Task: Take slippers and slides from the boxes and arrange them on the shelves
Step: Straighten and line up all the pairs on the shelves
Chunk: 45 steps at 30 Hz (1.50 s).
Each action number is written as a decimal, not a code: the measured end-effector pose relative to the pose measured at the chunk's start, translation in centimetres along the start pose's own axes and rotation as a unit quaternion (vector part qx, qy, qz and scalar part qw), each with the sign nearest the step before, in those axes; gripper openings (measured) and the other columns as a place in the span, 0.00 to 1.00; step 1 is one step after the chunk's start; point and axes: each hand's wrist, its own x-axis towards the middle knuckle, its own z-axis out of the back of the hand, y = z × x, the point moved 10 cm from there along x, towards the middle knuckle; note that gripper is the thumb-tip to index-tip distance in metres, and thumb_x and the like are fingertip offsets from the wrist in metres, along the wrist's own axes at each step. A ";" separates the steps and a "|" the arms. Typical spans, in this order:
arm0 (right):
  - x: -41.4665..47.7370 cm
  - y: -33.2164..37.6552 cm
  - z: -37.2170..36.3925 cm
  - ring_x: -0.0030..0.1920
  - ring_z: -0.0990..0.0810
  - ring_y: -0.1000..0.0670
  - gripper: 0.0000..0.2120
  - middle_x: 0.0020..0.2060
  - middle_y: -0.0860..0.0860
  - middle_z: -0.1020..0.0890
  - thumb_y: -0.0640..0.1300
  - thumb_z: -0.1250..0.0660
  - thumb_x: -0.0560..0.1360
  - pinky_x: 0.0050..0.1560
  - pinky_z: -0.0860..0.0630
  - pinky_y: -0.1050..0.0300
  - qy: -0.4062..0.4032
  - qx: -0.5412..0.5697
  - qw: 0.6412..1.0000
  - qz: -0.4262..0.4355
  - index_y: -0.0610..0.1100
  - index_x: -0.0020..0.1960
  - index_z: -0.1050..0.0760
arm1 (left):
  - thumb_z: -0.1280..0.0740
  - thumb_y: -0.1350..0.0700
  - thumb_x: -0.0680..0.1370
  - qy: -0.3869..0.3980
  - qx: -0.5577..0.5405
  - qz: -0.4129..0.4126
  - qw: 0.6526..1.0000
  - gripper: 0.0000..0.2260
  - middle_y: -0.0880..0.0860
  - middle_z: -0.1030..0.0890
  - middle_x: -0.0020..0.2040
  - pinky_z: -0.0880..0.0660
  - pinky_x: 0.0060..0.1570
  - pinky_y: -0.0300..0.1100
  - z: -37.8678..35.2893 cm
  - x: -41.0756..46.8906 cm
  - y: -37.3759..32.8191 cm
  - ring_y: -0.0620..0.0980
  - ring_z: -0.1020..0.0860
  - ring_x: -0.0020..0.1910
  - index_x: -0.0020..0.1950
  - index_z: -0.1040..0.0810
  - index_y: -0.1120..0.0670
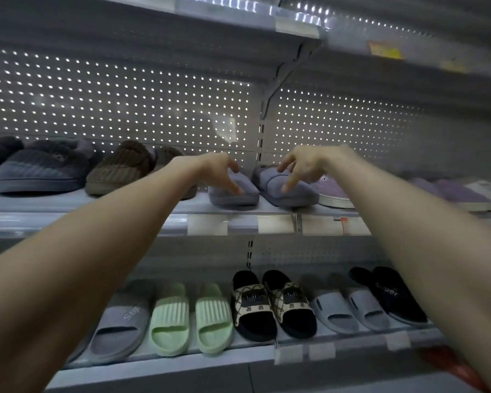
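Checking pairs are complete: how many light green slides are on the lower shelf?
2. One green slide lies beside the grey slide, the other beside the black patterned slides. The left forearm covers part of the lower shelf, so more may hide there.

fuzzy cloth slippers (285,188), perforated metal backboard (125,109)

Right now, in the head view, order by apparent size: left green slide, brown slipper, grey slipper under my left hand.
1. Left green slide, though it's nearer the camera.
2. Brown slipper.
3. Grey slipper, partly hidden by the left hand.
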 end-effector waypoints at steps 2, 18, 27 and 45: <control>1.0 -1.0 -0.2 0.63 0.27 0.40 0.33 0.70 0.46 0.31 0.47 0.24 0.67 0.54 0.24 0.49 -0.011 -0.006 1.000 -0.002 0.50 0.69 0.31 | 0.28 0.42 0.69 0.007 0.011 -0.003 1.000 0.34 0.53 0.30 0.69 0.31 0.64 0.49 -0.8 1.4 -0.1 0.55 0.29 0.64 0.72 0.35 0.50; 5.8 -3.0 -2.5 0.59 0.25 0.37 0.40 0.72 0.46 0.34 0.51 0.22 0.65 0.55 0.22 0.42 -0.002 -0.027 1.000 0.009 0.57 0.72 0.36 | 0.27 0.41 0.67 0.020 0.038 0.007 0.999 0.30 0.53 0.30 0.69 0.32 0.65 0.52 -2.8 5.2 0.4 0.57 0.30 0.65 0.67 0.28 0.47; 7.6 -3.1 -2.8 0.65 0.29 0.39 0.39 0.72 0.47 0.34 0.49 0.23 0.67 0.51 0.24 0.50 0.005 0.010 0.998 0.058 0.54 0.73 0.37 | 0.26 0.42 0.67 0.012 0.032 0.035 0.999 0.32 0.53 0.31 0.69 0.32 0.65 0.50 -3.3 6.6 0.3 0.57 0.30 0.65 0.68 0.29 0.48; 9.4 -2.9 -3.3 0.66 0.30 0.40 0.39 0.71 0.47 0.33 0.41 0.24 0.67 0.50 0.26 0.52 0.034 0.049 0.994 0.088 0.51 0.73 0.37 | 0.26 0.42 0.66 0.011 0.020 0.061 0.998 0.32 0.53 0.27 0.65 0.27 0.57 0.45 -3.1 8.0 1.4 0.56 0.25 0.59 0.68 0.29 0.47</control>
